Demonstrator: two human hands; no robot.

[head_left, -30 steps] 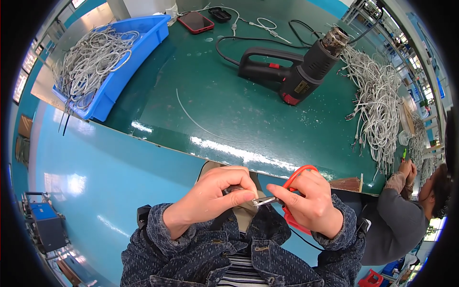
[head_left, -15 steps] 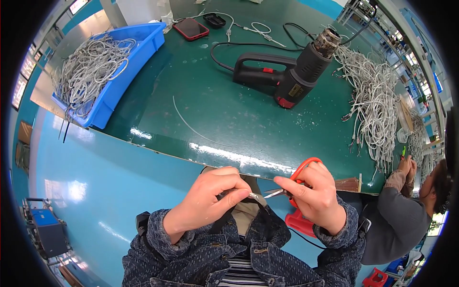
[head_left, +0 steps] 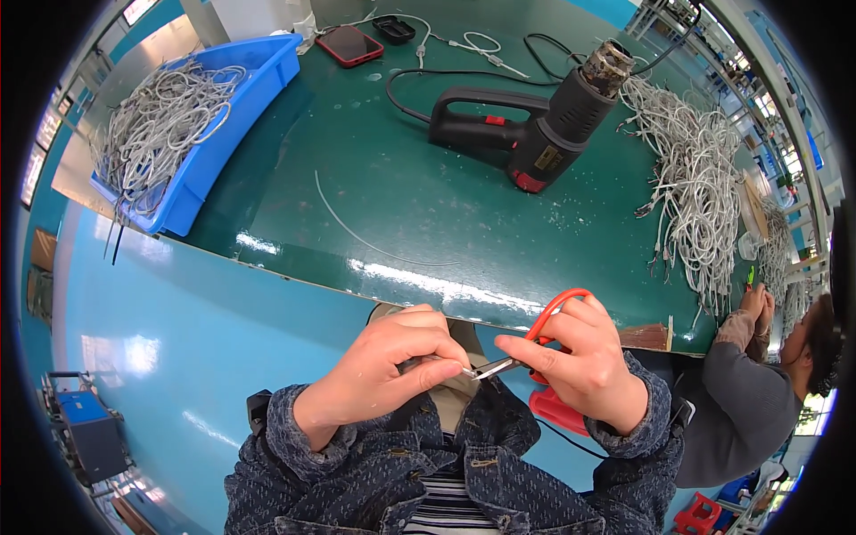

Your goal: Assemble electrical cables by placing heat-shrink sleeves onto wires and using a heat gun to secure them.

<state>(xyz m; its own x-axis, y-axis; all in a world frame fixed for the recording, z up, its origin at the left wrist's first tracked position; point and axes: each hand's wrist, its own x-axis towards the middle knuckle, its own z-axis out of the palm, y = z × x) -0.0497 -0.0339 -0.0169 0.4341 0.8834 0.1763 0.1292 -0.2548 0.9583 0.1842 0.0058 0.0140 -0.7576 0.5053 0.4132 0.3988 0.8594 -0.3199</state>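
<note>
In front of my chest, my left hand (head_left: pixel 385 367) pinches a short pale piece, apparently a cable end (head_left: pixel 468 373), between thumb and fingertips. Most of it is hidden inside the hand. My right hand (head_left: pixel 581 364) is closed round a pair of scissors (head_left: pixel 551 312) with red handles. Their blades point left and meet the pale tip just beyond my left thumb. Both hands are held just in front of the table edge. On the green table (head_left: pixel 357 205) a thin pale strand (head_left: pixel 343 226) lies curved.
A black heat gun (head_left: pixel 535 134) lies on the table, beside a pile of grey cables (head_left: pixel 695 187) at the right. A blue bin (head_left: pixel 227 134) holds more cables at the left. A phone (head_left: pixel 349 45) lies at the back. Another person (head_left: pixel 749 383) works at my right.
The scissors have moved left, so their blades now reach the pale tip at my left fingers. My left hand has stayed nearly where it was.
</note>
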